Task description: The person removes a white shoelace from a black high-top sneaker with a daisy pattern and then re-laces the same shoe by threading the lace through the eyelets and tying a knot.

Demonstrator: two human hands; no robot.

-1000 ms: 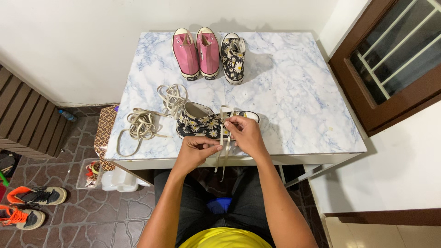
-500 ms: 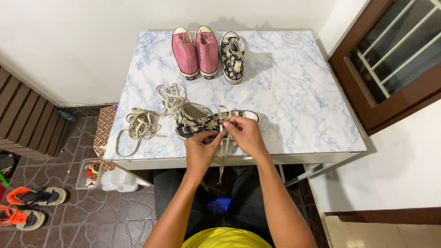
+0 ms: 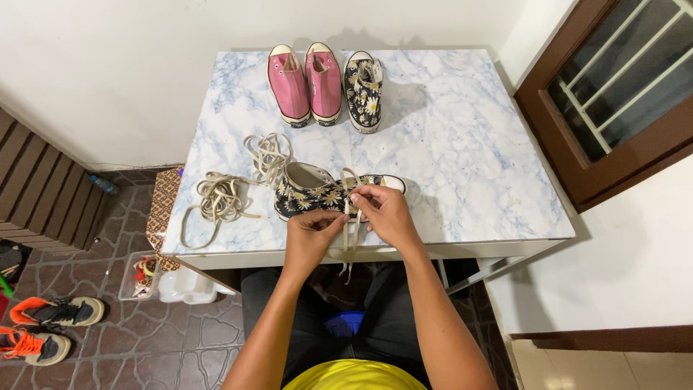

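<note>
At the near edge of the table: both hands work on one shoe.
Left hand [image 3: 312, 235]: fingers pinched on the cream lace [image 3: 349, 230] just below the shoe.
Right hand [image 3: 382, 211]: thumb and forefinger pinched on the same lace, at the eyelets.
Flowered shoe [image 3: 317, 193]: black with daisies, lying on its side, toe to the right; lace ends hang over the table edge.
Loose laces [image 3: 238, 184]: two cream bundles lying left of the shoe — one touching its heel.
Far edge: pink pair [image 3: 304, 84] upright, second flowered shoe [image 3: 363, 85] just beside it.
Containers: clear plastic box [image 3: 141, 273] on the floor under the table's left corner, holding small coloured bits — too small to tell.
Change: left hand has risen closer to the shoe than a second ago; right hand stays put.
Surface: marble-pattern table [image 3: 462, 144], white and blue.
Room: white walls, brown window frame [image 3: 577, 137] right, stone-pattern floor, orange-laced sneakers [image 3: 50, 325] at left.
</note>
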